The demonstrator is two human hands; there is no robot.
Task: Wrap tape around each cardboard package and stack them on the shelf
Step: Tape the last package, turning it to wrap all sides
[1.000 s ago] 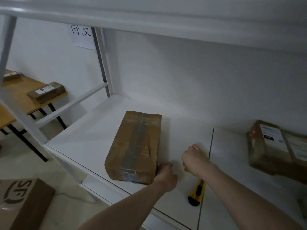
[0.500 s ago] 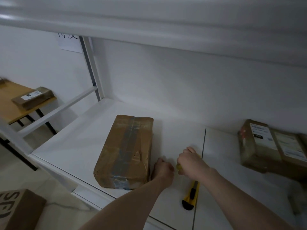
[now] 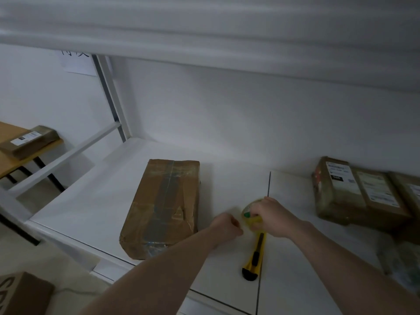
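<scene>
Starting taping: right hand [image 3: 271,218] gripping tape roll [image 3: 250,211], left hand [image 3: 227,226] pinching its end; next, stretching onto package [image 3: 161,208].

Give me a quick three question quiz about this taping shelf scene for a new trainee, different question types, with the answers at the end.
1. True or false: the yellow utility knife is held in the left hand.
2. Multiple choice: the right hand grips A) the tape roll, B) the utility knife, C) the brown package.
3. Fill in: the brown package lies on the white ____.

Key: 1 false, the knife lies on the shelf near both hands; 2 A; 3 shelf.
</scene>
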